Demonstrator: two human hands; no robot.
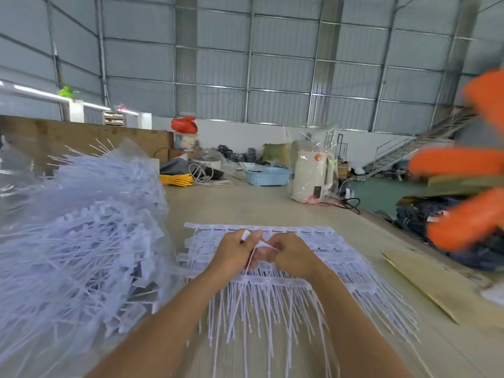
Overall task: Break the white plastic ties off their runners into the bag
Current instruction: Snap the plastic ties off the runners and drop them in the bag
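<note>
From my head camera, my left hand [236,251] and my right hand [293,255] meet over the stack of runners [321,252] lying flat on the bench [245,203]. Both grips are closed on the same white tie [255,242]: my left thumb and fingers pinch its flat tab end, my right fingers pinch it just beside that, and its thin tail hangs down between my wrists. The runners lie in layers, their tabs towards the far side and their loose tails fanned out towards me.

To my left, touching the stack's edge, the clear bag [81,230] is heaped with ties, some poking up out of its top.

Further off on the bench stand a blue basket [268,176], a white kettle [311,177] in clear wrap and a yellow coil [176,180]. A cardboard sheet [436,285] lies to my right. At the right edge are blurred orange shapes [463,162].
</note>
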